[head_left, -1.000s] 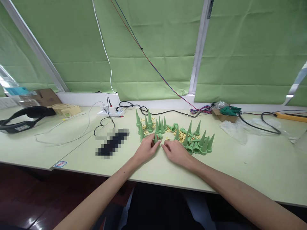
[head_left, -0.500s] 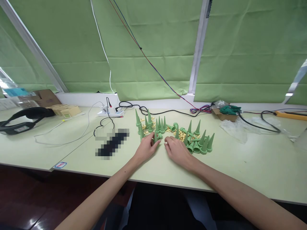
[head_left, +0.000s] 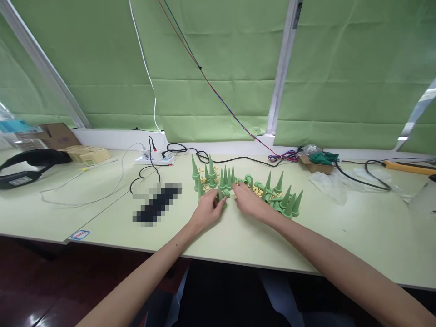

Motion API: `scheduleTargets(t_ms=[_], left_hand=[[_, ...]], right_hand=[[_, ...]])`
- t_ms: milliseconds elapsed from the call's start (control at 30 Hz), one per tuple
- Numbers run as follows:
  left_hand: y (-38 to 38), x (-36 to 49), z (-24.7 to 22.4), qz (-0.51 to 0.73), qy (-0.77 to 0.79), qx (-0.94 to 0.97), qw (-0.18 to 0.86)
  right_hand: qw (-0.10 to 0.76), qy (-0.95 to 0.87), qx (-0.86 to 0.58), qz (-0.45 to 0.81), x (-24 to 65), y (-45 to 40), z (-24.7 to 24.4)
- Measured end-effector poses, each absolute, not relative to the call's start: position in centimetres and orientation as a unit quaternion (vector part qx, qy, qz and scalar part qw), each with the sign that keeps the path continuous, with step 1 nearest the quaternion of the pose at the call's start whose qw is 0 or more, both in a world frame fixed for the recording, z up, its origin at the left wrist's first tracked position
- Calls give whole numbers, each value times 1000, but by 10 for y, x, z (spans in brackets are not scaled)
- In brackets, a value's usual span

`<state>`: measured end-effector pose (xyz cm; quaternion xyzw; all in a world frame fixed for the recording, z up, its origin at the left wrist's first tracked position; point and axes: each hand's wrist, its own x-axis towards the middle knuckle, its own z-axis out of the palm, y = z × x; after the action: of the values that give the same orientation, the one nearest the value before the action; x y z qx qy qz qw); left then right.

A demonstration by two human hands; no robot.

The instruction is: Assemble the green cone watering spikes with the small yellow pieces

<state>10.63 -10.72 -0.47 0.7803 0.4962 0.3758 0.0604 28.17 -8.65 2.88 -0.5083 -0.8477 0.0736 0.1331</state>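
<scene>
My left hand [head_left: 206, 210] is closed around a green plastic cone-shaped spike [head_left: 220, 195], which points up between thumb and fingers. Close to it lies a short green cap-like piece [head_left: 226, 193]. My right hand [head_left: 248, 200] reaches over the near edge of the pile, its fingers bent down and pressed together by small yellow plastic pieces [head_left: 258, 190]; whatever is at the fingertips is hidden. Several green cones [head_left: 229, 178] stand upright just beyond both hands. More cones [head_left: 289, 202] stand to the right, among lying green tubes and caps.
A blurred dark object [head_left: 158, 204] lies left of my hands. Behind it are a white power strip [head_left: 155, 159] and black cables. Black headgear [head_left: 30, 168] and small yellow boxes [head_left: 91, 156] sit far left. Right, there is a cardboard box [head_left: 316, 166] with plastic bags [head_left: 329, 186].
My right hand has moved forward and slightly left, from the bare table to the yellow pieces. My left hand stays nearly in place with the green cone. The view has shifted slightly.
</scene>
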Motion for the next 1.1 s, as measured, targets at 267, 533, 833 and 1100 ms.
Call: scheduleTargets(t_ms=[267, 533, 833, 1100], left_hand=[[-110, 107, -5, 399, 486, 768, 121], [-115, 108, 1, 391, 478, 773, 144], [-115, 107, 1, 389, 466, 777, 169], [-114, 108, 2, 378, 471, 779, 168]], right_hand=[[122, -846, -514, 74, 284, -88, 13], [130, -862, -485, 70, 287, -99, 8], [197, -851, -474, 111, 284, -92, 1], [270, -841, -454, 119, 277, -86, -6]])
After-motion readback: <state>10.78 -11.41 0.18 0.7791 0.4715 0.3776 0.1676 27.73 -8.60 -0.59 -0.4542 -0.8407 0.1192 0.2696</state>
